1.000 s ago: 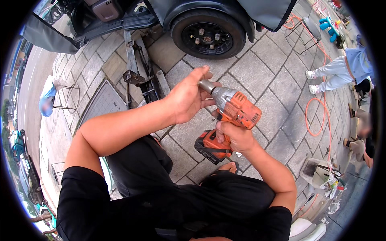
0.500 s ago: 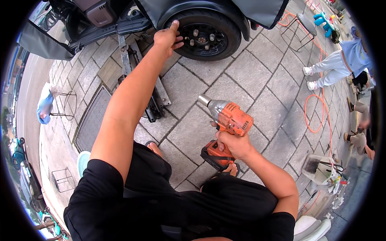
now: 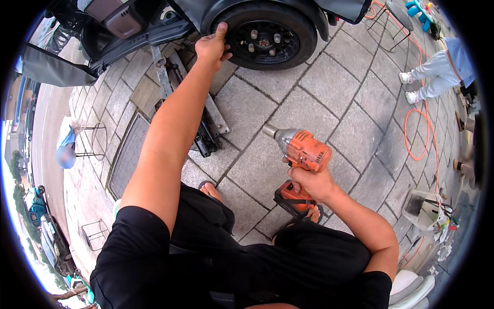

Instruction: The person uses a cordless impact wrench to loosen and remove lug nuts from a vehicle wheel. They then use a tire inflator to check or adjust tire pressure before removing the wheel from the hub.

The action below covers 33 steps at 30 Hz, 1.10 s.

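My left hand (image 3: 211, 50) reaches far forward to the left edge of a black tyre (image 3: 304, 45). Its thumb points up against the sidewall and its fingers are apart, with no tool in them. Several lug nuts (image 3: 277, 38) stand out from the dark wheel rim. Lower and to the right, my right hand (image 3: 314, 183) is wrapped round the handle of an orange cordless impact wrench (image 3: 307, 149). A silver socket (image 3: 269, 130) on its nose points up and left, apart from the wheel. The battery hangs just above my right foot.
A metal floor jack (image 3: 206, 139) lies beneath the vehicle's side (image 3: 149, 36), by my left forearm. An orange hose (image 3: 411, 147) loops over the paving on the right, near a standing person (image 3: 437, 72) and a tool bin (image 3: 419, 211). Stools (image 3: 396, 15) stand around.
The view has shifted, so most of the scene sits further right. My left hand stays by the tyre's edge, slightly lower against the wheel. The impact wrench remains in my right hand.
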Tool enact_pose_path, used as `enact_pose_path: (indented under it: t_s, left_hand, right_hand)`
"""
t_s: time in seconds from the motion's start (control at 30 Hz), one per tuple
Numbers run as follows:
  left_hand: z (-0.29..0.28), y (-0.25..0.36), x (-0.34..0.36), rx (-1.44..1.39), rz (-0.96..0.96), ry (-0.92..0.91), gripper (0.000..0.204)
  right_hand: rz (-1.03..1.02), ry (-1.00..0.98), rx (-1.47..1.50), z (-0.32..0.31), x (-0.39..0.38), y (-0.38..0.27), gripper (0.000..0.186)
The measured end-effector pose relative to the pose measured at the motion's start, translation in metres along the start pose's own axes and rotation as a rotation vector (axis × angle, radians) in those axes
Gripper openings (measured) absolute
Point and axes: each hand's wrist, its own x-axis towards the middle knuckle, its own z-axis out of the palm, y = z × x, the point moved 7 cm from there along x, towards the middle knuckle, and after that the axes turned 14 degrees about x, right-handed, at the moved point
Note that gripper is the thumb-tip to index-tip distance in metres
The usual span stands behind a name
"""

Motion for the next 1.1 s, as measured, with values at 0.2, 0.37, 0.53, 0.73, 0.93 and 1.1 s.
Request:
enact_pose_path:
  t_s: [0.2, 0.37, 0.53, 0.73, 0.93, 1.1]
  left_hand:
    - [-0.015, -0.048, 0.011, 0.014, -0.171, 0.024, 0.077]
    - [-0.009, -0.065, 0.011, 0.035, -0.218, -0.025, 0.081]
    - [0.005, -0.066, 0.009, -0.023, -0.207, -0.086, 0.096]
    - [0.001, -0.068, 0.023, 0.001, 0.043, -0.08, 0.102]
    - [0.026, -0.07, 0.04, 0.178, 0.279, 0.004, 0.094]
    - [0.005, -0.047, 0.071, 0.509, 0.469, 0.198, 0.095]
  right_hand:
    - [-0.062, -0.058, -0.064, 0.003, 0.003, -0.013, 0.034]
    - [-0.041, -0.038, -0.096, -0.005, -0.004, -0.009, 0.033]
    - [-0.002, -0.016, -0.084, -0.017, -0.003, -0.004, 0.034]
    - [-0.012, 0.029, -0.154, -0.022, 0.004, 0.01, 0.035]
    - [-0.258, 0.103, -0.469, -0.06, 0.017, 0.01, 0.029]
    - [0.034, 0.387, -0.802, -0.114, 0.026, -0.002, 0.049]
